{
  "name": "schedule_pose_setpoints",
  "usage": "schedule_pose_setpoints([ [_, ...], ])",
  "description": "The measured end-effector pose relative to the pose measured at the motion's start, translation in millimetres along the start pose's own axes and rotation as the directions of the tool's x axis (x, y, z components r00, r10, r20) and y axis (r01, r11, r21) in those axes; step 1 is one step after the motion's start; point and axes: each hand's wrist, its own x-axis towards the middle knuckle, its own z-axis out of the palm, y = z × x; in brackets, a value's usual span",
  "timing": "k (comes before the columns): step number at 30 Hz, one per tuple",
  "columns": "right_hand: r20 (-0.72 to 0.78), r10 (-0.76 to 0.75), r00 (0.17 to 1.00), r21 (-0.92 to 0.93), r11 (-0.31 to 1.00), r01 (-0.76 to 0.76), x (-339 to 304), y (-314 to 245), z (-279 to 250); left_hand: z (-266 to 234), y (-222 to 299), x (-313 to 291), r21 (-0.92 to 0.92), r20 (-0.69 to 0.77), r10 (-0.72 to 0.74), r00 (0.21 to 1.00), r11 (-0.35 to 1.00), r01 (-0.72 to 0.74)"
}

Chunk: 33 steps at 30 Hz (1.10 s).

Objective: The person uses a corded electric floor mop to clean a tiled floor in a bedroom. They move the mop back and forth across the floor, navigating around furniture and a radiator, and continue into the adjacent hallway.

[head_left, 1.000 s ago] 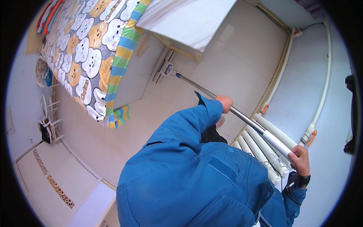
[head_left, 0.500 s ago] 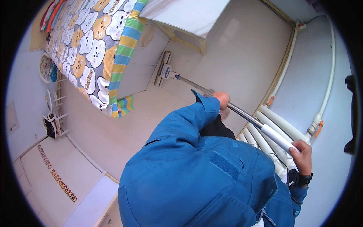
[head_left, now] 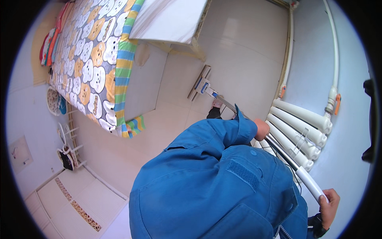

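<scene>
A sponge mop runs diagonally across the view, with its wide flat head (head_left: 200,83) resting on the tiled floor near the low white table. Its steel pole (head_left: 281,150) rises toward me and ends in a white grip (head_left: 311,184). Partway along the pole, my left hand (head_left: 261,130) is closed around the metal. My right hand (head_left: 330,206), with a dark band at its wrist, is closed on the end of the white grip. The mop's lower pole is partly hidden by my blue left sleeve (head_left: 223,131).
White radiator (head_left: 302,111) and pipes (head_left: 335,47) line the right wall. A bed with a bear-patterned cover (head_left: 93,59) stands at upper left, next to a white table (head_left: 171,20). White racks (head_left: 69,145) stand along the left wall. One foot (head_left: 217,102) is beside the mop head.
The mop head has slid right and slightly nearer over the floor. Both hands have moved down and right in the view with the pole, still gripping it.
</scene>
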Motion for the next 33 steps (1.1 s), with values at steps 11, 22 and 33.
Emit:
schedule_pose_setpoints([
  [11,-0.131,0.111,0.985,-0.008,0.994,-0.113,-69,58,-12,-9,54,54,0.065,0.134,0.208,0.969,0.974,-0.218],
  [22,0.009,0.408,0.913,0.531,0.772,-0.35,-73,67,72,-28,33,130,0.274,0.319,0.289,0.903,0.884,-0.379],
  [33,0.152,0.336,0.929,0.67,0.656,-0.347,40,9,119,-121,-73,151,0.267,0.281,0.21,0.937,0.92,-0.286],
])
